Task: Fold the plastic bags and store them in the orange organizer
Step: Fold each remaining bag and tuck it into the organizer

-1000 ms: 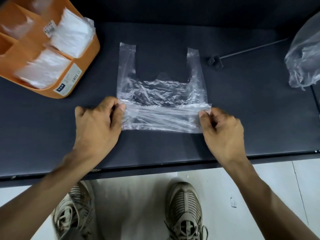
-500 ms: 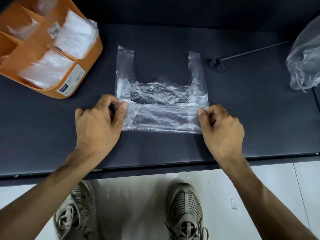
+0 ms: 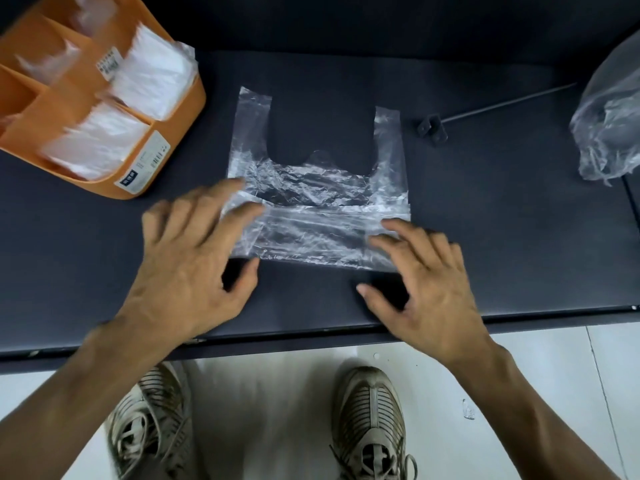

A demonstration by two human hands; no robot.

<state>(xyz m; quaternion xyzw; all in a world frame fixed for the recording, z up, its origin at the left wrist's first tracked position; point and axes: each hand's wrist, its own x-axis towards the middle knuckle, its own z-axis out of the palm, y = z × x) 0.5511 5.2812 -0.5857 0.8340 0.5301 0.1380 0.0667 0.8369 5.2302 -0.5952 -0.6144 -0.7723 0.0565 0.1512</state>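
Clear plastic bag [image 3: 318, 209] laid flat on the dark table [image 3: 485, 237], lower edge folded up, between the hands | left hand [image 3: 194, 268] spread, fingertips laid on its left end | right hand [image 3: 426, 289] spread, fingers laid on its right end | orange organizer [image 3: 86, 109], folded bags inside, beyond the left hand

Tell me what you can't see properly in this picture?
- Orange organizer: head view's left and top edges cut it off; contents blurred.
- Organizer label: print too small.
- Crumpled bag: cut off by right edge.
- Clear bag: both hands' fingers overlap its near corners.
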